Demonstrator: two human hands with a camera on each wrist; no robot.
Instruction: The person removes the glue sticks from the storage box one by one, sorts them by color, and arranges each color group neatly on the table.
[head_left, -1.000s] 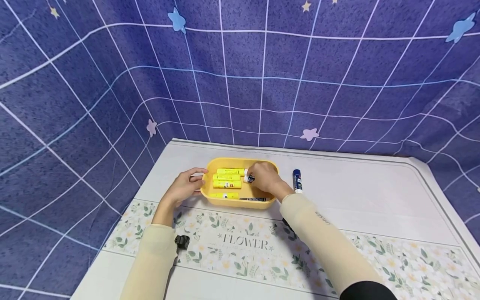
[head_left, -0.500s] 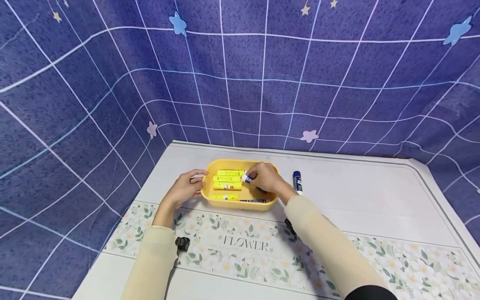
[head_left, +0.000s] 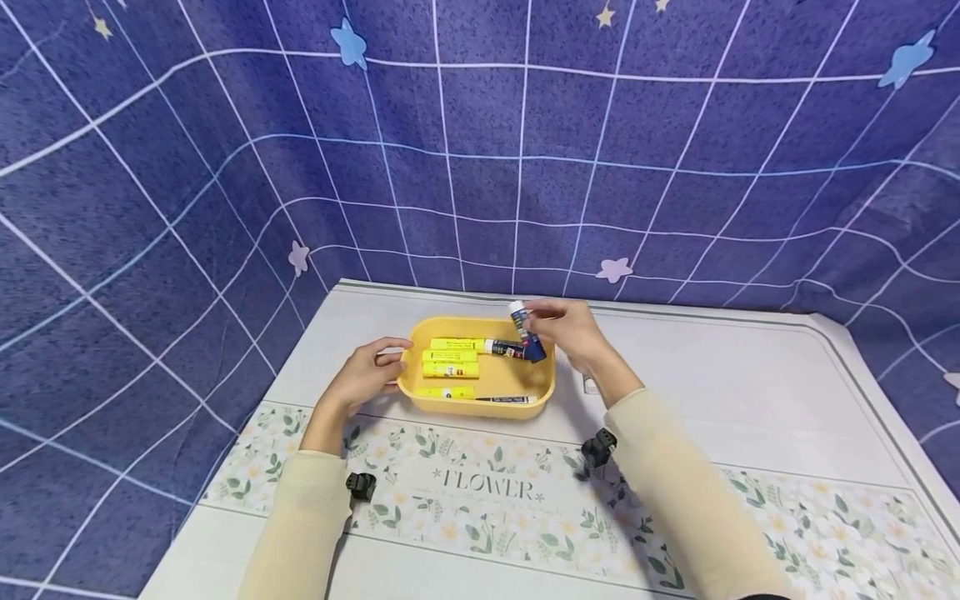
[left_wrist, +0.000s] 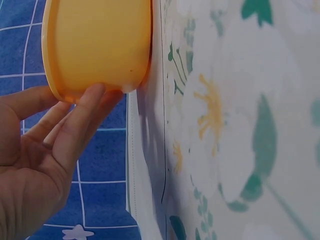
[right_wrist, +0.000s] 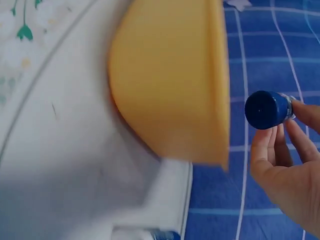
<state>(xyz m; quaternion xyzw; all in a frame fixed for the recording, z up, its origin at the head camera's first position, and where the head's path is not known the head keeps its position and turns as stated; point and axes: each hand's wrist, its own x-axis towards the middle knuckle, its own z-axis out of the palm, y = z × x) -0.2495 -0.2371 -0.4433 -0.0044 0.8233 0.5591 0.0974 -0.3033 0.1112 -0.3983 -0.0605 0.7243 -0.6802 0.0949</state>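
Cream sleeves rise from the bottom of the head view, a small black device at the left wrist and another at the right. Beyond them, a floral band lettered "FLOWER" crosses the white tablecloth. Left of centre, the left hand has its fingers spread and slightly bent, touching the outside of the yellow tray at its left end. Inside the tray, a yellow tube and a thin dark tube lie along the near wall. Farther back are two more yellow tubes side by side, then another yellow one in line with a navy tube. Right of centre, the right hand pinches a blue tube over the tray's right end, tilted, white end up. A white-and-blue object, blurred and cut off, shows at the bottom of the right wrist view. Purple-blue curtain with grid lines and stars fills the top of the head view.
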